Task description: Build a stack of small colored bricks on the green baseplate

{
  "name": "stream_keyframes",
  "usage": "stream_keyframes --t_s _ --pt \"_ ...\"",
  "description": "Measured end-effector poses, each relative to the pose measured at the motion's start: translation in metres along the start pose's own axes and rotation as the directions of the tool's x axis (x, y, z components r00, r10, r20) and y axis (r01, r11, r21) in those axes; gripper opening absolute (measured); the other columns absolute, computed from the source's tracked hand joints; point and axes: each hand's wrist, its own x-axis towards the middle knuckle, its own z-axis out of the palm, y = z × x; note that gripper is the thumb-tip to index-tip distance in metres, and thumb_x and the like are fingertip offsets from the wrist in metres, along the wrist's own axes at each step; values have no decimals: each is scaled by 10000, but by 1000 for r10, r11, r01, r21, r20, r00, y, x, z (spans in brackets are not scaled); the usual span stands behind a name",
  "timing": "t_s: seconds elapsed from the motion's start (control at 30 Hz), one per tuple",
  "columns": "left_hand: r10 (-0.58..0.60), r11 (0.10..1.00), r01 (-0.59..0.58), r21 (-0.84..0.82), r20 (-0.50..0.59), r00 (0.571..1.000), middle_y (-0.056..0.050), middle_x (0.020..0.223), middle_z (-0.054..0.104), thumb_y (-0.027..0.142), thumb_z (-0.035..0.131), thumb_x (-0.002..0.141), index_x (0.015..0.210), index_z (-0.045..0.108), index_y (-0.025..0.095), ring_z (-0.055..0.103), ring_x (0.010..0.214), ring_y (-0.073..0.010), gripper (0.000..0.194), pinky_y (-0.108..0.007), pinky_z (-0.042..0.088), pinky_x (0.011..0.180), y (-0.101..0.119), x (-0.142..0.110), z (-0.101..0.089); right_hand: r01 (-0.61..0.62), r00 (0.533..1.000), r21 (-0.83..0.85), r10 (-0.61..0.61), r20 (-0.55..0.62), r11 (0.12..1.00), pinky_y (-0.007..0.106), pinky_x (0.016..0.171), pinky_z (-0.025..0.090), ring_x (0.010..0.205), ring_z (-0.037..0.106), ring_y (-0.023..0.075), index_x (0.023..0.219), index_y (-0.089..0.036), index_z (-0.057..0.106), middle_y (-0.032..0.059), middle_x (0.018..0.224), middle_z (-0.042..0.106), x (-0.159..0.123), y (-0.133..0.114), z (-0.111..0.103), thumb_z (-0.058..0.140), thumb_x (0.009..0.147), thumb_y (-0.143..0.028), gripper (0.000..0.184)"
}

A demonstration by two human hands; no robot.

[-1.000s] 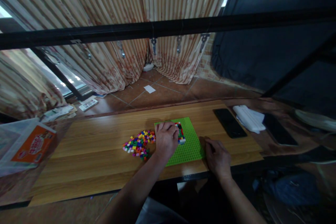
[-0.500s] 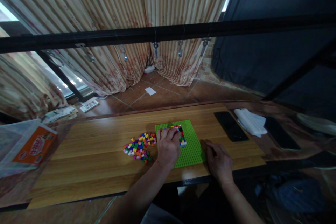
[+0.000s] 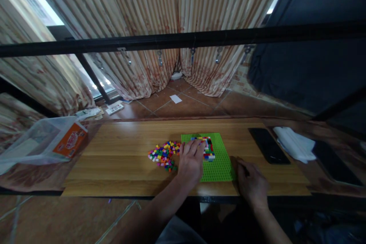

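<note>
A green studded baseplate (image 3: 219, 171) lies on the wooden table. Near its top is a small ring of coloured building bricks (image 3: 211, 148), partly hidden by my left hand (image 3: 191, 160). That hand lies over the left side of the ring, fingers stretched forward and close together; whatever may be under the fingertips is hidden. Just left of it is a loose pile of small multicoloured bricks (image 3: 163, 154). My right hand (image 3: 252, 183) rests on the table beside the baseplate's lower right edge, its fingers curled in and nothing visible in them.
A black phone (image 3: 268, 145) lies right of the baseplate, with a white cloth-like item (image 3: 294, 143) and another dark flat device (image 3: 337, 162) beyond. A clear plastic box with an orange label (image 3: 71, 140) stands at the left. A dark bar (image 3: 160, 42) crosses behind the table.
The whole view has shifted, so the table appears further right and more of the plastic box shows. My left fingers look straighter and flatter over the bricks; my right hand stays by the baseplate.
</note>
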Motion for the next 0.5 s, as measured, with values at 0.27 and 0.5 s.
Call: stream_keyframes --t_s 0.27,0.5 --pt "-116 993 117 10 -51 992 -80 1141 674 106 492 872 1090 653 221 586 1085 -240 294 -459 489 974 -53 -69 -37 29 999 0 -29 -26 1000 327 680 477 755 642 219 926 -178 715 112 901 708 0 0 0 403 929 -478 433" --pt "-109 989 107 105 18 994 -78 1159 666 162 547 863 994 677 228 573 1090 -259 196 -493 457 982 -66 -79 -39 4 1000 -17 -4 -7 1000 337 687 483 784 650 233 932 -177 712 119 921 711 0 -1 -2 394 929 -504 455"
